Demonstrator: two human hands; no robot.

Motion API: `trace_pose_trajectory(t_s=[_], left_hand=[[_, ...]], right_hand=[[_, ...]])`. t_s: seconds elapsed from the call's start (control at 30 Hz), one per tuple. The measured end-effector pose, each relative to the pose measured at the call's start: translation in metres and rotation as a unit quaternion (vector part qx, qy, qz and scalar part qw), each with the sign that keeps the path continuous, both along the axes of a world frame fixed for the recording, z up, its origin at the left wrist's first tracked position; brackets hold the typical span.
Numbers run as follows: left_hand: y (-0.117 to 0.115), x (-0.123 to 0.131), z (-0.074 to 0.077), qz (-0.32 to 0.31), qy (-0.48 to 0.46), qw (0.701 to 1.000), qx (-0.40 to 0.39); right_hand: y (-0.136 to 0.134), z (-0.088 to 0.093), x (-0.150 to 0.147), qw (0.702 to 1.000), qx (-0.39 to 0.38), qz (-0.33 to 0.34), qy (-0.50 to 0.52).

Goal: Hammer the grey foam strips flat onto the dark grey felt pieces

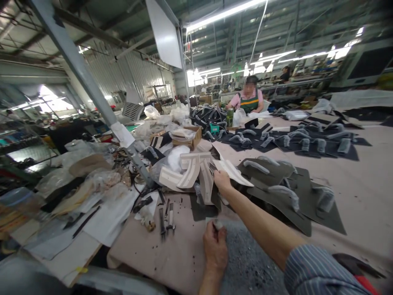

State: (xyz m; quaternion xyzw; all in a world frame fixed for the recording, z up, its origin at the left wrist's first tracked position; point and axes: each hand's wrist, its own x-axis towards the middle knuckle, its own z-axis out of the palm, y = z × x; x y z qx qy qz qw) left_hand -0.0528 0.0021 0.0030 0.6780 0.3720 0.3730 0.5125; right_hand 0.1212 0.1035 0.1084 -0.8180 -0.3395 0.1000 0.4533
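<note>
My right hand (221,182) reaches forward, its fingers closed on the edge of a pale stiff panel (235,172) that is tilted up. Beside it lie several curved beige panels with lighter strips (190,172), heaped loosely. Nearer to me, my left hand (215,246) is curled with thumb and fingers together at the corner of a grey speckled board (251,254). Something small and whitish shows at its fingertips, too small to name. To the right of my right hand are dark olive panels (294,192) with plastic-wrapped handles.
Hand tools (166,219) lie left of my left hand. Red-handled pliers or cutters (359,270) rest at the right edge. A slanted metal post (101,98) rises on the left. Black panels with wrapped handles (291,139) spread across the far table, where a person (248,98) works.
</note>
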Motion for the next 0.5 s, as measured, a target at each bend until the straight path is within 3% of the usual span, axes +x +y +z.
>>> trace_pose_trajectory(t_s=[0.2, 0.37, 0.5], left_hand=[[0.002, 0.001, -0.003, 0.003, 0.026, 0.999, 0.025], [0.003, 0.003, -0.003, 0.009, 0.05, 0.998, 0.039], [0.002, 0.003, 0.0, 0.022, 0.062, 0.996, 0.053]], right_hand=[[-0.057, -0.002, 0.027, 0.991, -0.032, -0.026, -0.128], [-0.092, -0.012, 0.071, 0.978, -0.134, 0.061, -0.146], [-0.095, -0.016, 0.075, 0.973, -0.128, 0.102, -0.163]])
